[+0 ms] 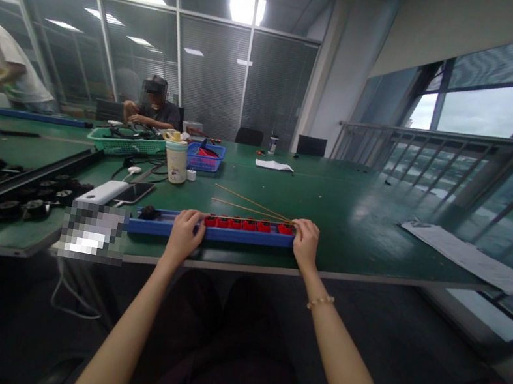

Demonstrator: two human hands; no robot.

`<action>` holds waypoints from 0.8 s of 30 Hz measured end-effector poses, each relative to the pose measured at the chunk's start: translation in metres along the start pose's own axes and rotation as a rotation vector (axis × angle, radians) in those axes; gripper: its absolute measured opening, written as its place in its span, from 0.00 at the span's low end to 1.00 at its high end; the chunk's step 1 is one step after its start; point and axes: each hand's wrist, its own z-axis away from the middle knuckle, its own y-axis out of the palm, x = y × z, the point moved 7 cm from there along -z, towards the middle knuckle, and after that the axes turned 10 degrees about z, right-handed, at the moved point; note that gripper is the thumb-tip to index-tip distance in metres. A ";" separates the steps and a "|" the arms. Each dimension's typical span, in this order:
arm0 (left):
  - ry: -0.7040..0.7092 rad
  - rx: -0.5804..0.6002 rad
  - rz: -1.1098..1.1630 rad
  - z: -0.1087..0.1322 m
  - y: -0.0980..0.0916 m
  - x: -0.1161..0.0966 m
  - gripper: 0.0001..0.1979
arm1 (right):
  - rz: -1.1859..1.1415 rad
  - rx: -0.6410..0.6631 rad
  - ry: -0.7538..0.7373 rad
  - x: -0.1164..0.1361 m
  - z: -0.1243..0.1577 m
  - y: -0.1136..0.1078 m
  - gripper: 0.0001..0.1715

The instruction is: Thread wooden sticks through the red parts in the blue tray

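A long blue channel-shaped tray [248,238] lies along the table's front edge. Several red blocks [236,223] sit in a row inside it, and a dark round part [149,213] is near its left end. My left hand [186,232] is closed over the tray left of the red blocks, its fingers bent across the rim. At the right end, my right hand [305,244] is closed in a pinch. Two thin yellowish strands [248,208] run from its fingertips leftward above the table. Fingertip contact is too small to make out fully.
Left of the tray are a white power bank [102,192], a phone [136,192] and a black rail [19,186] with dark round parts. A cup [175,161], green basket [128,144] and blue basket [205,158] stand beyond. Papers [473,257] lie right. Other people work at left.
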 end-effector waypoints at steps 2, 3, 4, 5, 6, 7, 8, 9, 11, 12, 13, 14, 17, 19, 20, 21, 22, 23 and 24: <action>-0.004 0.001 -0.002 0.000 0.000 0.001 0.12 | -0.005 0.004 0.006 0.000 0.000 0.000 0.16; -0.010 -0.002 -0.004 0.000 0.000 0.001 0.12 | -0.008 0.006 0.006 0.000 -0.001 0.001 0.15; -0.015 -0.004 -0.005 0.000 0.000 0.001 0.12 | -0.011 0.008 0.005 0.000 -0.001 0.001 0.15; -0.018 -0.006 -0.006 0.000 0.000 0.001 0.12 | -0.014 0.009 0.003 0.001 -0.001 0.001 0.15; -0.018 -0.009 -0.005 0.000 0.000 0.000 0.12 | -0.015 0.009 0.000 0.001 -0.001 0.001 0.15; -0.015 -0.010 -0.004 0.000 -0.001 0.000 0.12 | -0.014 0.007 -0.001 0.001 -0.002 0.000 0.15; -0.012 -0.013 -0.002 0.000 -0.001 -0.001 0.12 | -0.013 0.006 -0.002 0.001 -0.002 0.000 0.15; -0.009 -0.016 0.000 0.000 -0.001 -0.002 0.12 | -0.012 0.003 -0.001 0.002 -0.002 -0.001 0.15; -0.006 -0.022 0.004 0.000 -0.002 -0.002 0.12 | -0.012 0.002 0.001 0.002 -0.002 -0.001 0.15; -0.004 -0.025 0.006 0.000 -0.002 -0.002 0.12 | -0.016 0.002 0.003 0.002 -0.002 -0.002 0.15; -0.004 -0.028 0.007 0.000 -0.003 -0.002 0.12 | -0.023 0.002 0.007 0.002 -0.001 -0.002 0.15; -0.003 -0.031 0.008 0.000 -0.003 -0.002 0.12 | -0.031 0.004 0.011 0.002 -0.001 -0.002 0.15; 0.003 -0.039 0.013 0.001 -0.003 -0.001 0.12 | -0.051 0.013 0.022 0.003 -0.002 -0.003 0.14; 0.010 -0.043 0.017 0.001 -0.002 -0.001 0.12 | -0.058 0.025 0.027 0.003 -0.002 -0.003 0.14; 0.012 -0.044 0.019 0.001 -0.002 -0.001 0.12 | -0.062 0.029 0.029 0.003 -0.002 -0.003 0.14; 0.011 -0.043 0.019 0.001 -0.002 0.000 0.12 | -0.065 0.031 0.028 0.003 -0.002 -0.003 0.14; 0.008 -0.041 0.017 0.001 -0.001 0.000 0.12 | -0.068 0.030 0.027 0.003 -0.002 -0.003 0.14; 0.005 -0.040 0.013 0.001 -0.001 0.001 0.12 | -0.070 0.027 0.026 0.003 -0.002 -0.003 0.14; 0.002 -0.038 0.009 0.001 -0.001 0.002 0.12 | -0.072 0.024 0.026 0.003 -0.002 -0.003 0.14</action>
